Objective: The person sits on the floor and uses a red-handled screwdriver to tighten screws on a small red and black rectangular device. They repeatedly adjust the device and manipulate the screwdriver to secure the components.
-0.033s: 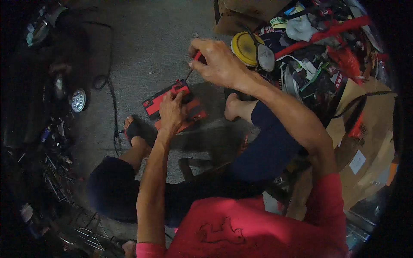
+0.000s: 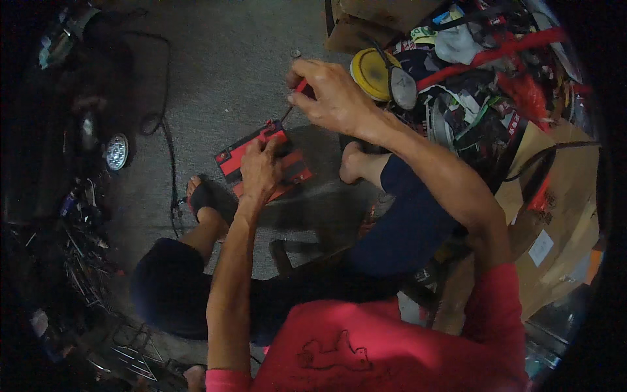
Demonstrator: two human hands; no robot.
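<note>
concrete floor (image 2: 228, 78): battery (image 2: 292, 160) under left hand (image 2: 261, 171), screwdriver (image 2: 302, 85) in right hand (image 2: 334, 95)

floor condition: rough, dimly lit. change: none evident in the hands since the preceding frame; work appears to stand at the same point. scrap pile (image 2: 483, 85): beyond the right forearm (image 2: 424, 157), well apart from the battery; judged no obstruction. cardboard sheet (image 2: 562, 215): below the pile. black cable (image 2: 168, 78): left of the battery, apart. battery: red and black, on the floor, between the feet (image 2: 351, 166). left hand: fingers spread, resting on the battery top, hiding its middle. right hand: curled around the screwdriver handle. screwdriver: shaft slanting to the far right battery corner; tip contact cannot be confirmed.
</note>
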